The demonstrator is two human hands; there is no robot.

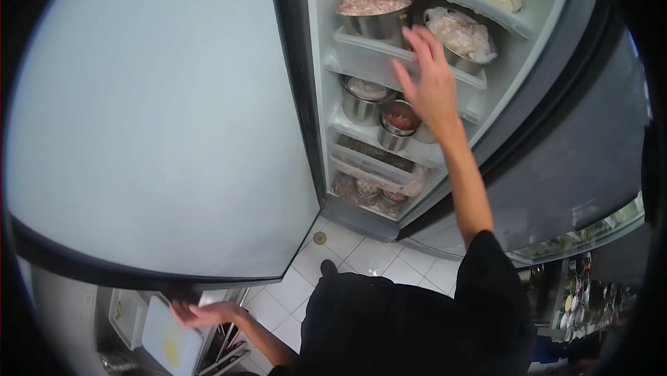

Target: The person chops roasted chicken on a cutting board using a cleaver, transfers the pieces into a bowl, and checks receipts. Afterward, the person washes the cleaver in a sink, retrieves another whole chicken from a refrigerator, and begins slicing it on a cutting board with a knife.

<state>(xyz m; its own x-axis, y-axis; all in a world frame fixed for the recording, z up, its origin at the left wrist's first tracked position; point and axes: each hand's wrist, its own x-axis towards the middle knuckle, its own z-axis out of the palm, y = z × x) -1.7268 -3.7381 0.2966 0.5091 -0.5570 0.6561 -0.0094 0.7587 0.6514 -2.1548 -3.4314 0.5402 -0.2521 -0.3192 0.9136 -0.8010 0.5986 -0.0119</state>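
Observation:
My right hand (431, 81) is raised in front of the upper shelves of an upright fridge, its fingers apart and nothing in them. It is nearest a metal pot with a plastic bag (460, 34) and a translucent bin (375, 56). To its left stands a metal pot of pale pink minced food (375, 5). Below are a metal pot with whitish contents (366, 91) and a smaller one with reddish contents (401, 122). My left hand (203, 313) is low at the left, near the bottom edge of the open fridge door (160, 119), fingers spread and holding nothing.
A white board with a yellow stain (170, 341) and a white tray (127, 317) lie at the lower left. Lower fridge shelves hold a tray (375, 154) and several small pots. A dark closed door (577, 140) curves at the right, with utensils (577, 303) below it.

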